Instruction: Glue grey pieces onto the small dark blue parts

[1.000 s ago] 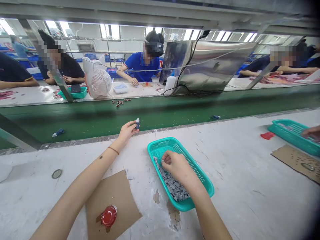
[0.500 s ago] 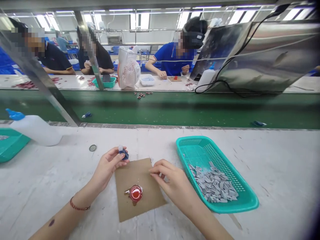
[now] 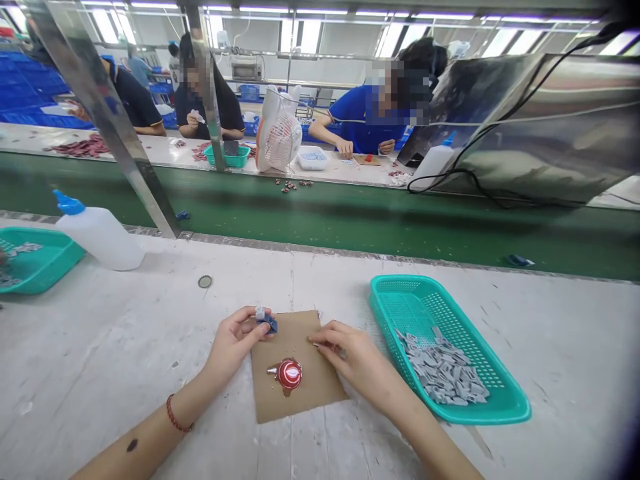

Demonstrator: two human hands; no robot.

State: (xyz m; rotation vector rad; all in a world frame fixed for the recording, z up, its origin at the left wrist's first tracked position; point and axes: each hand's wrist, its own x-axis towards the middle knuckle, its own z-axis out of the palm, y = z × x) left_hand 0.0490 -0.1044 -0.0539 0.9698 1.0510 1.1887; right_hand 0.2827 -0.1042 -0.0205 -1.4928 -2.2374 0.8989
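Observation:
My left hand (image 3: 240,343) pinches a small dark-blue piece with a light-grey top (image 3: 267,321) over the back left corner of a brown cardboard square (image 3: 280,410). On the cardboard lies a shiny round red cap-like disc (image 3: 291,373), with glossy liquid spilled around its edge. My right hand (image 3: 350,353) is at the cardboard's right side, thumb and fingers pinched together. A tiny pale bit shows at its fingertips, too small to name. To the right of that hand, a green plastic basket (image 3: 450,415) holds a heap of small grey pieces (image 3: 445,370).
At left stand a white squeeze bottle (image 3: 107,237) with a blue nozzle and another green basket (image 3: 60,263). A bottle cap (image 3: 205,281) lies on the white table. Beyond runs a green belt (image 3: 300,220) with metal posts (image 3: 125,147); several people work across it.
The view has shifted, so the table things appear further right. Both hands keep their pinch, and the blue piece stays in the left hand, slightly turned.

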